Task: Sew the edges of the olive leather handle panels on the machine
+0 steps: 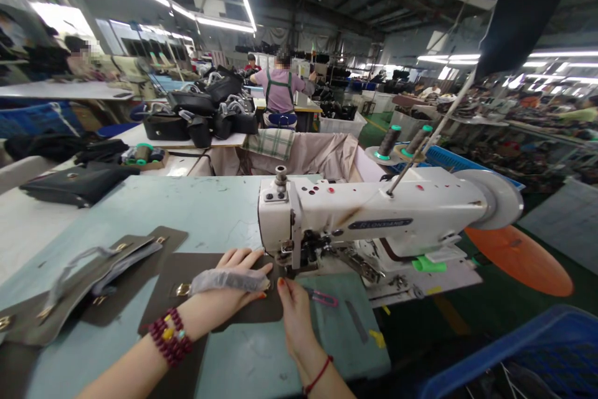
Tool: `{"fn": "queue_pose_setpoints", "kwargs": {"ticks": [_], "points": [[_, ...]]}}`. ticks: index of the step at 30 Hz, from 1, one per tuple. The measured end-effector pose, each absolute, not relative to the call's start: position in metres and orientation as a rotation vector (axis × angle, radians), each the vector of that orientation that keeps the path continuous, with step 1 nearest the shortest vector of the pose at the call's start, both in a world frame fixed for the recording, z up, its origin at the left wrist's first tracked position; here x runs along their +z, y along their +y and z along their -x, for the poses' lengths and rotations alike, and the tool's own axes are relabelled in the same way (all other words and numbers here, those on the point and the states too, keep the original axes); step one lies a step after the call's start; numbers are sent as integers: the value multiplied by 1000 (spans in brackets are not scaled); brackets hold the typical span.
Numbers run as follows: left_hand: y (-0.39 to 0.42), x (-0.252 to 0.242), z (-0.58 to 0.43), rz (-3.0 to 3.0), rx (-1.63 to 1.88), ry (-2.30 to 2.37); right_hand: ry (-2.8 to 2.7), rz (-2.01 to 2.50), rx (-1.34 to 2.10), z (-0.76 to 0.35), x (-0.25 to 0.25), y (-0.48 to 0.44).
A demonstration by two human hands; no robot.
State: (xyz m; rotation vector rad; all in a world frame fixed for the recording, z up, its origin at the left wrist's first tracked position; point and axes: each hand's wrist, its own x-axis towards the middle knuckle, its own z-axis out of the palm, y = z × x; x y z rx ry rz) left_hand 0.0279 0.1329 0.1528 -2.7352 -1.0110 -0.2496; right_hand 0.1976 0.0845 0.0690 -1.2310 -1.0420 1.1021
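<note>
A dark olive-brown panel (175,271) lies on the pale green table, its right edge under the head of a white sewing machine (374,206). My left hand (233,287) rests on the panel with fingers spread, beside and partly under a plastic-wrapped handle (228,281) that has a gold ring (183,289) at its left end. My right hand (294,309) pinches the panel's right edge between thumb and fingers, just in front of the needle area. The needle itself is too small to make out.
More panels with wrapped handles (124,271) lie at the left. Pink-handled snips (323,297) are right of my right hand. A blue crate (514,355) stands at the lower right. Dark bags (200,109) are piled behind; a person in a purple shirt (279,91) works further back.
</note>
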Motion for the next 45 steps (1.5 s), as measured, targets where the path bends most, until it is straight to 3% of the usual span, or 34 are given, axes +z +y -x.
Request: {"fn": "queue_pose_setpoints", "kwargs": {"ticks": [15,34,45], "points": [[133,170,-36,2794,-208,-1088,-962,1172,1252,-201,73,89],[141,167,-36,2821,-277,-1140,-1014,1369,1182,-206,76,96],[141,139,-36,2855,-486,-1290,-1019,1274,1400,-214,75,67]]}}
